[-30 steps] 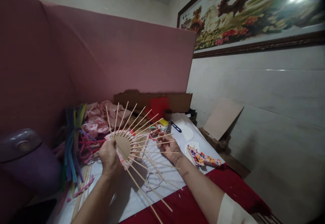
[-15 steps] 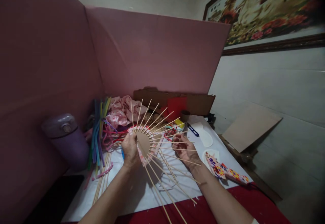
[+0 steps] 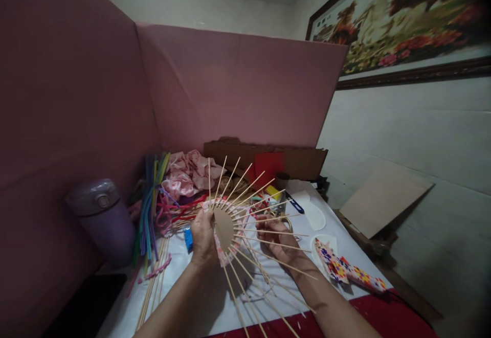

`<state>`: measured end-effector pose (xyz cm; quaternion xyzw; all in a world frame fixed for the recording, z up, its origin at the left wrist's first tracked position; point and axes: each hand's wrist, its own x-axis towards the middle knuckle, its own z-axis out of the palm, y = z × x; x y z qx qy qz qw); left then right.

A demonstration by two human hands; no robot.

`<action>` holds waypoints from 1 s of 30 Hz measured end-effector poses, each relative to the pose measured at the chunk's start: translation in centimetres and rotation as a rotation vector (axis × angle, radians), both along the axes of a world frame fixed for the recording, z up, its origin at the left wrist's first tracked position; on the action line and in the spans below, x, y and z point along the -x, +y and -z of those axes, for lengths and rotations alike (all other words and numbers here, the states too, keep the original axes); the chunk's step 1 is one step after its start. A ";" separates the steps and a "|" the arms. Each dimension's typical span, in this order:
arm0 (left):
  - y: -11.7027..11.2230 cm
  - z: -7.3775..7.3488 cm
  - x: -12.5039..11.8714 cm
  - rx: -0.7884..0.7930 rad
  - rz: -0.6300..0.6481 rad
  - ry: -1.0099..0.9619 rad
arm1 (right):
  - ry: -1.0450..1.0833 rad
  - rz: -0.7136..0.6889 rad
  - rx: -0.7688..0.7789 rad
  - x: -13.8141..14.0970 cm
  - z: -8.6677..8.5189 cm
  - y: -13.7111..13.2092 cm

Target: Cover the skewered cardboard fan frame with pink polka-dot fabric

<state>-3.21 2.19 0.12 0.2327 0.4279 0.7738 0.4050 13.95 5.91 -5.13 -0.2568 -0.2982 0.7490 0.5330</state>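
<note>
At lower centre, the left hand (image 3: 203, 237) pinches the disc (image 3: 224, 229) by its edge, presumably keeping its sticks (image 3: 209, 182) clear; the right hand (image 3: 276, 237) curls among them (whether gripping any cannot be told).

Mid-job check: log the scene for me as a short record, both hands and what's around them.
Left hand: grips the cardboard disc at its left edge
Disc: patterned rim; thin sticks fan out from it
Right hand: fingers bent, among the sticks; whether it pinches one is unclear
Left side: purple bottle, colored strips
Behind: pink cloth, red sheet
Right side: blue cutter, white cutout, patterned object
Near edge: red cloth
</note>
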 end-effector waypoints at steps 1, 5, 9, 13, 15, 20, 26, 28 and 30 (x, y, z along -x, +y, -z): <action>0.0 0.0 0.0 0.000 0.001 0.000 | -0.014 -0.007 -0.002 0.1 -0.1 -0.1; 0.1 0.3 -0.1 -0.001 0.020 0.009 | -0.064 -0.026 -0.028 0.1 -0.2 -0.3; 0.2 0.8 0.0 -0.002 0.040 0.022 | -0.053 -0.043 -0.047 0.2 0.0 -0.1; 0.3 1.1 0.0 -0.002 0.052 0.018 | -0.037 -0.036 -0.042 0.4 -0.3 -0.2; 0.2 1.2 0.0 -0.003 0.052 0.015 | -0.034 -0.024 -0.032 0.4 -0.5 -0.3; -0.1 1.0 -0.3 -0.010 0.066 0.021 | -0.058 -0.015 -0.010 0.3 -0.3 -0.2; 0.0 1.1 -0.5 -0.027 0.110 0.025 | -0.056 -0.004 0.024 0.1 0.2 -0.2; -0.1 1.2 -0.5 -0.035 0.123 0.027 | -0.065 -0.006 0.025 0.2 0.0 -0.4; -0.2 1.0 -0.5 -0.036 0.124 0.027 | -0.079 -0.002 0.006 0.3 -0.3 -0.4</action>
